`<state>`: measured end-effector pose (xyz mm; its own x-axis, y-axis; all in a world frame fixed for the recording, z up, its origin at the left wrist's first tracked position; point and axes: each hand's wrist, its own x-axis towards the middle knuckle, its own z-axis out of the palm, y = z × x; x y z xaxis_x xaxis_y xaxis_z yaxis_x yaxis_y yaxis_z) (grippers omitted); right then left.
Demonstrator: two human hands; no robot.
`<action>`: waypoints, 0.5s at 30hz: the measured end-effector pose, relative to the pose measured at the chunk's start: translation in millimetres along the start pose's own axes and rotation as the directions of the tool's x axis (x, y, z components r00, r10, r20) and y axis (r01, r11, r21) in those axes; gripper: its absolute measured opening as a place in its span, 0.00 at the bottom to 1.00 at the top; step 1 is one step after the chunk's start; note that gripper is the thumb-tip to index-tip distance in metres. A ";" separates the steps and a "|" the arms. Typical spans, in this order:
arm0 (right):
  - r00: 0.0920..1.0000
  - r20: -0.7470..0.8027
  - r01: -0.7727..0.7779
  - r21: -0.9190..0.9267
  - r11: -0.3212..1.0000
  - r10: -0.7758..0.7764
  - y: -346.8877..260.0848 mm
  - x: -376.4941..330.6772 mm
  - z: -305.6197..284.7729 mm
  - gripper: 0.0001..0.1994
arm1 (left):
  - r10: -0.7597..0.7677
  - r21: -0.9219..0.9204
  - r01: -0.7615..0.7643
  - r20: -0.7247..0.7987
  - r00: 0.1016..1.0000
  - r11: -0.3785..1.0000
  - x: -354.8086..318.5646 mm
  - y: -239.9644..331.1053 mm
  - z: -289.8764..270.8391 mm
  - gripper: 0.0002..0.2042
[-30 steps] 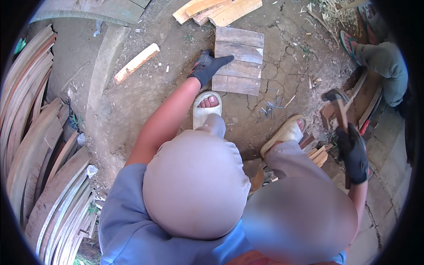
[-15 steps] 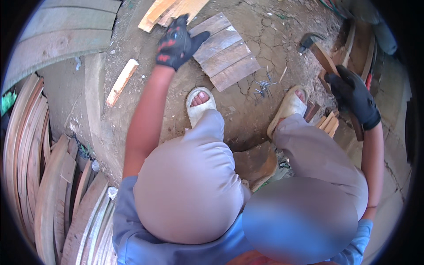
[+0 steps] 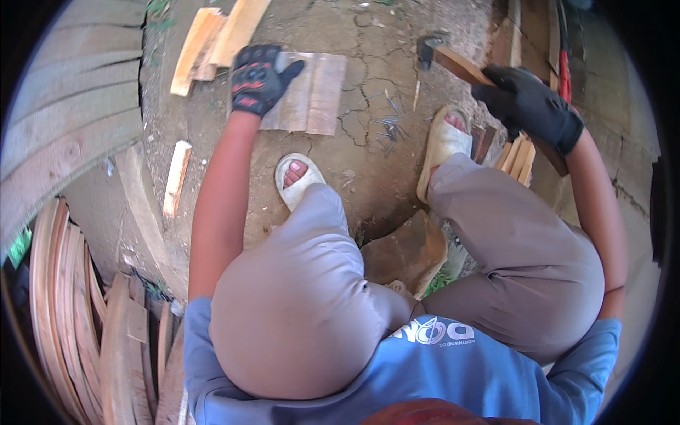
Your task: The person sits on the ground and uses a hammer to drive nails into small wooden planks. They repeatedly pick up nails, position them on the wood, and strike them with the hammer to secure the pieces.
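Note:
My left hand [image 3: 258,79], in a black glove with red marks, lies over the left part of a small panel of wooden boards [image 3: 326,92] on the ground. Its fingers are stretched out and the thumb stands apart; it covers part of the panel. My right hand [image 3: 528,106], in a black glove, is closed round the wooden handle of a hammer [image 3: 457,65], whose dark head points left, above the ground. Loose nails [image 3: 389,126] lie scattered on the cracked soil between the panel and my right foot.
Light wooden pieces [image 3: 212,42] lie beyond my left hand, and a short wood strip [image 3: 177,177] rests left of my forearm. Curved boards [image 3: 64,304] are stacked at the lower left. Wood offcuts [image 3: 517,157] sit by my right foot. A curved brown piece [image 3: 407,251] lies between my legs.
The panel has turned, its boards now running away from me instead of slanting, and my left hand has come over it. The hammer stays in my right hand. The whole view has shifted.

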<state>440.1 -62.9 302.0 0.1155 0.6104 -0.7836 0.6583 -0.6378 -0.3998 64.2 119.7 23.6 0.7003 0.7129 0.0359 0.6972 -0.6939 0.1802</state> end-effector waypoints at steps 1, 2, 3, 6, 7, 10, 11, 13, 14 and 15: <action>0.999 -0.035 0.035 -0.022 0.999 -0.036 9.0 6.5 -1.6 0.22 | -0.052 0.040 0.052 0.008 0.999 0.998 -3.1 -4.5 -2.1 0.35; 0.995 -0.068 0.070 -0.046 0.996 -0.073 16.9 13.3 -2.8 0.22 | -0.150 0.068 0.148 0.019 0.989 0.987 -7.6 -6.0 -3.1 0.36; 0.988 -0.097 0.116 -0.073 0.991 -0.123 19.8 18.8 -2.2 0.23 | -0.236 0.102 0.232 0.022 0.972 0.967 -13.1 -10.2 -8.4 0.36; 0.985 -0.163 0.061 -0.017 0.998 -0.063 19.4 6.9 -1.6 0.23 | -0.459 0.119 0.449 0.075 0.885 0.885 -19.9 -8.0 -7.4 0.38; 0.980 -0.190 0.058 -0.003 0.998 -0.058 23.9 3.8 -3.1 0.23 | -0.541 0.120 0.528 0.118 0.833 0.840 -22.5 -9.8 -10.9 0.38; 0.974 -0.200 0.116 0.040 0.992 -0.106 28.9 8.3 -3.1 0.23 | -0.739 0.021 0.765 0.278 0.614 0.643 -55.2 -26.9 -36.0 0.44; 0.972 -0.209 0.117 0.053 0.992 -0.104 31.4 8.9 -3.1 0.23 | -0.669 -0.062 0.705 0.266 0.694 0.706 -68.3 -29.9 -36.9 0.44; 0.984 -0.150 0.107 0.085 0.991 -0.093 35.7 14.3 -8.5 0.22 | -0.552 -0.186 0.584 0.197 0.810 0.790 -119.6 -56.7 -46.9 0.48; 0.992 -0.088 0.096 0.113 0.989 -0.086 48.4 34.6 -7.1 0.22 | -0.533 -0.112 0.569 0.243 0.811 0.815 -139.1 -59.7 -51.1 0.50; 0.996 -0.063 0.068 0.145 0.987 -0.060 52.1 37.4 -10.2 0.22 | -0.506 -0.071 0.542 0.272 0.818 0.838 -153.2 -62.9 -57.5 0.53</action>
<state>486.3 -68.5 256.7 0.1224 0.6757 -0.7269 0.5497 -0.6560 -0.5172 -95.8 60.0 63.2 0.2622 0.9070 -0.3294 0.9523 -0.1879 0.2406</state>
